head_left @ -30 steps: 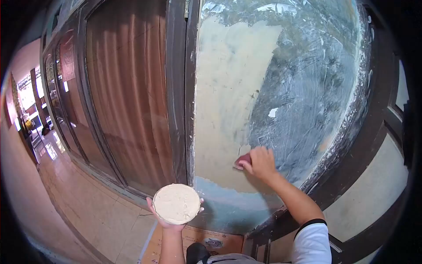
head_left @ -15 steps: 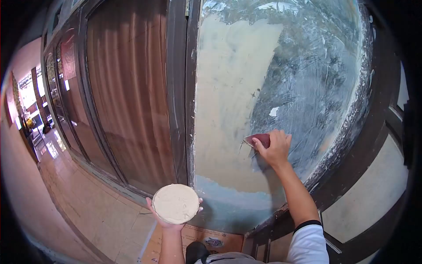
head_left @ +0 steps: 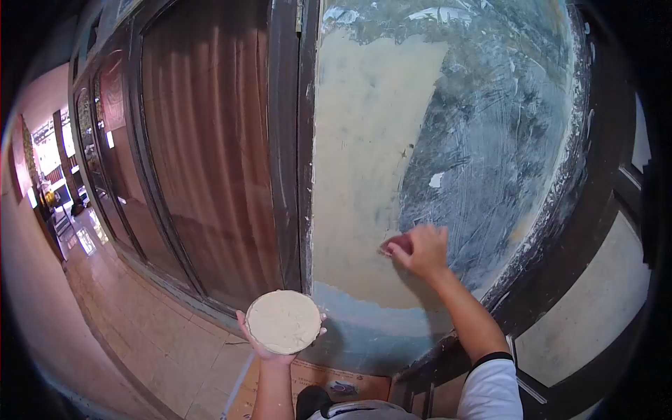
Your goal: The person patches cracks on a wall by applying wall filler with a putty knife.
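My left hand [head_left: 274, 355] holds up a round container of cream-coloured paste [head_left: 283, 322] from below, its fingers around the rim. In my right hand [head_left: 424, 253] is a dark red scraper [head_left: 398, 245], gripped with the thumb and fingers, its edge against the wall. Cream paste [head_left: 357, 154] covers the left part of the wall, and the scraper is at the lower right of this patch. To its right the wall [head_left: 483, 154] is bluish grey with whitish streaks. Below the patch runs a pale blue band [head_left: 378, 318].
A dark wooden frame [head_left: 285, 140] borders the wall on the left, beside a window with a brown curtain [head_left: 210, 147]. Dark panelled wood [head_left: 546, 294] stands at the right. Printed cardboard [head_left: 343, 380] lies on the tiled floor [head_left: 161, 336] below.
My right hand and the scraper have moved down and slightly left along the wall. My left hand still holds the container in nearly the same place.
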{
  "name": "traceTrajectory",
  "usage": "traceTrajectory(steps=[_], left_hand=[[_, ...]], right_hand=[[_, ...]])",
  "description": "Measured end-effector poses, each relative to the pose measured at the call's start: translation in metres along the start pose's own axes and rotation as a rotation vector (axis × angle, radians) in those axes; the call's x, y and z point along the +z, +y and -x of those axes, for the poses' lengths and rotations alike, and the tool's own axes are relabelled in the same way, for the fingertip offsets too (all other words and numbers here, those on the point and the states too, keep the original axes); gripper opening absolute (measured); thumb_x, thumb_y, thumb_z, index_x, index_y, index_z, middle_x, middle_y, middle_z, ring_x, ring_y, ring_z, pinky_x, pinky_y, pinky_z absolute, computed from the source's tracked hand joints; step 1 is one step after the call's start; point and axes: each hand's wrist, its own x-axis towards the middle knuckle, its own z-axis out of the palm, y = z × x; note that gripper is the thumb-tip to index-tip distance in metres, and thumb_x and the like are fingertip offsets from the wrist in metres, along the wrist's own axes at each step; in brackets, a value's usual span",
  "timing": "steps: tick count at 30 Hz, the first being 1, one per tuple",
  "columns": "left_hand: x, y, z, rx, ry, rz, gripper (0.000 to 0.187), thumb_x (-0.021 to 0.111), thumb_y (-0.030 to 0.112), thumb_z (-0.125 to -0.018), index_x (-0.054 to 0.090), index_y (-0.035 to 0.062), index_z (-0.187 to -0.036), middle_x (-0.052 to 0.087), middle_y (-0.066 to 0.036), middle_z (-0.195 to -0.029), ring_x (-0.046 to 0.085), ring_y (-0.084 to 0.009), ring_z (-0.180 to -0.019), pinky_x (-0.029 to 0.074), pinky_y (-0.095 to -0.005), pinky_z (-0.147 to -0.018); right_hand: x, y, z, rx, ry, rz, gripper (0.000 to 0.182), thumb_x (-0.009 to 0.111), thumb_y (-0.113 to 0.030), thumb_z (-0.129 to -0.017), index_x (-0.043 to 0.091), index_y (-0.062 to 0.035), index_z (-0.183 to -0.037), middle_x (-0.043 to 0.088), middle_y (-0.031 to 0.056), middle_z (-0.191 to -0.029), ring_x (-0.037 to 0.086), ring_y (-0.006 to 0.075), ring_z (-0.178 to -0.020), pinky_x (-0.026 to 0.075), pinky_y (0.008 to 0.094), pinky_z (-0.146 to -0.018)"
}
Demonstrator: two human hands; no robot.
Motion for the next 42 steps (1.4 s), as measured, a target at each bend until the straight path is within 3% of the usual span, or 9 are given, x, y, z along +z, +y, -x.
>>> traceTrajectory(steps=[3, 7, 9, 15, 21, 26, 29, 32, 42], left_hand=[[0.001, 0.001, -0.003, -0.003, 0.011, -0.011, 0.109, 0.040, 0.094, -0.076, 0.041, 0.0175, -0.153, 0.041, -0.031, -0.151, 0.040, -0.0726, -0.125, 0.038, -0.0865, -0.092], [0.009, 0.001, -0.004, -0.004, 0.001, -0.082, 0.110, 0.040, 0.095, -0.075, 0.041, 0.0179, -0.153, 0.041, -0.031, -0.151, 0.040, -0.0720, -0.126, 0.038, -0.0864, -0.092], [0.017, -0.004, -0.001, 0.023, 0.040, -0.041, 0.111, 0.040, 0.092, -0.079, 0.044, 0.0055, -0.149, 0.048, -0.034, -0.144, 0.050, -0.0697, -0.117, 0.049, -0.0792, -0.084], [0.019, -0.006, -0.005, -0.011, 0.078, -0.067, 0.113, 0.038, 0.094, -0.079, 0.043, 0.0051, -0.149, 0.049, -0.036, -0.141, 0.052, -0.0689, -0.114, 0.049, -0.0787, -0.084], [0.013, -0.010, -0.004, -0.080, 0.012, 0.017, 0.114, 0.041, 0.094, -0.075, 0.040, 0.0117, -0.154, 0.042, -0.034, -0.150, 0.040, -0.0723, -0.126, 0.039, -0.0839, -0.095], [0.030, -0.019, -0.008, -0.084, 0.075, -0.003, 0.113, 0.040, 0.092, -0.079, 0.044, 0.0035, -0.149, 0.050, -0.037, -0.140, 0.049, -0.0710, -0.118, 0.046, -0.0810, -0.088], [0.047, -0.031, -0.020, -0.170, -0.010, 0.020, 0.112, 0.041, 0.089, -0.080, 0.044, 0.0019, -0.150, 0.045, -0.036, -0.147, 0.043, -0.0721, -0.124, 0.042, -0.0802, -0.095], [0.066, -0.041, -0.032, -0.204, -0.051, -0.027, 0.111, 0.041, 0.088, -0.081, 0.042, 0.0023, -0.151, 0.044, -0.036, -0.149, 0.042, -0.0727, -0.124, 0.041, -0.0805, -0.096], [0.103, -0.058, -0.050, -0.230, -0.083, -0.009, 0.101, 0.037, 0.084, -0.087, 0.044, 0.0055, -0.151, 0.046, -0.027, -0.152, 0.050, -0.0571, -0.129, 0.042, -0.0753, -0.101]], right_hand=[[0.016, 0.002, 0.013, -0.160, -0.128, 0.009, 0.044, 0.084, -0.048, -0.073, 0.061, -0.0121, -0.081, 0.058, 0.0068, -0.080, 0.053, 0.0297, -0.080, 0.034, 0.0452, -0.073], [-0.009, 0.014, -0.029, 0.103, 0.104, 0.026, 0.040, 0.083, -0.046, -0.074, 0.061, -0.0126, -0.080, 0.059, 0.0041, -0.082, 0.054, 0.0283, -0.081, 0.034, 0.0454, -0.074], [-0.012, 0.017, -0.028, 0.150, 0.152, 0.064, 0.040, 0.083, -0.045, -0.074, 0.062, -0.0124, -0.080, 0.059, 0.0043, -0.082, 0.054, 0.0281, -0.080, 0.034, 0.0447, -0.073], [0.015, 0.007, 0.014, -0.114, -0.112, 0.002, 0.041, 0.081, -0.049, -0.076, 0.063, -0.0127, -0.083, 0.062, 0.0043, -0.084, 0.055, 0.0280, -0.083, 0.035, 0.0465, -0.075], [-0.031, 0.018, -0.043, 0.249, 0.227, 0.058, 0.042, 0.084, -0.044, -0.076, 0.062, -0.0092, -0.085, 0.061, 0.0073, -0.086, 0.055, 0.0303, -0.082, 0.037, 0.0446, -0.075], [-0.049, -0.014, -0.021, 0.237, -0.037, -0.431, 0.032, 0.082, -0.028, -0.082, 0.063, -0.0046, -0.092, 0.062, 0.0128, -0.088, 0.057, 0.0332, -0.083, 0.044, 0.0440, -0.070], [-0.067, -0.024, -0.026, 0.033, -0.125, -0.624, 0.019, 0.076, -0.010, -0.083, 0.065, -0.0053, -0.097, 0.064, 0.0112, -0.090, 0.058, 0.0335, -0.082, 0.047, 0.0420, -0.070], [-0.098, -0.027, -0.040, -0.164, -0.300, -0.651, 0.036, 0.073, 0.001, -0.073, 0.069, -0.0142, -0.106, 0.071, 0.0019, -0.106, 0.060, 0.0293, -0.091, 0.046, 0.0380, -0.077], [-0.190, -0.030, -0.059, -0.456, -0.286, -0.339, 0.024, 0.068, -0.022, -0.085, 0.071, -0.0180, -0.109, 0.070, -0.0038, -0.112, 0.060, 0.0219, -0.109, 0.046, 0.0409, -0.090]])
